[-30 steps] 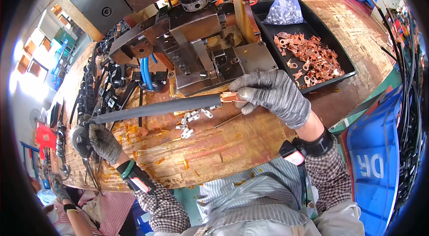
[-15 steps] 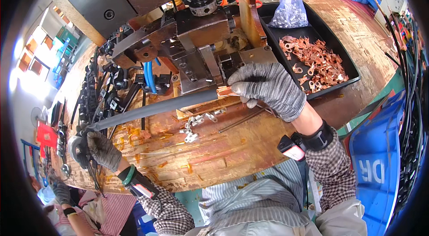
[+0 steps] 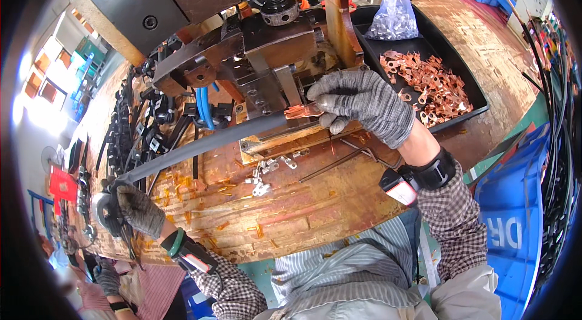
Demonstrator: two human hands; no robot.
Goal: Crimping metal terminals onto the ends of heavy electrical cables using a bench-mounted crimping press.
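Observation:
A thick black cable (image 3: 206, 145) slants up across the bench, from a round grey-and-black part (image 3: 108, 211) at the left to the press (image 3: 267, 86). My left hand (image 3: 139, 208), in a grey knit glove, is closed around the cable's lower end beside that round part. My right hand (image 3: 367, 105), gloved alike, pinches the copper end (image 3: 300, 111) of the cable just in front of the press tooling. Whether this copper is bare strands or partly a lug, I cannot tell. Loose silver lugs (image 3: 262, 176) lie on the wood below the cable.
A black tray (image 3: 479, 105) at the right holds copper lugs (image 3: 430, 86) and a plastic bag (image 3: 394, 14) of silver pieces. Hex keys (image 3: 339, 162) lie near the bench front. Black cables (image 3: 130, 120) crowd the left; a blue bin (image 3: 506, 211) stands right. Another person's gloved hand (image 3: 108, 276) shows lower left.
My right hand has shifted slightly, bringing the cable's copper end up and left, closer to the press tooling. My left hand keeps its hold. The other person's hand has moved down and right.

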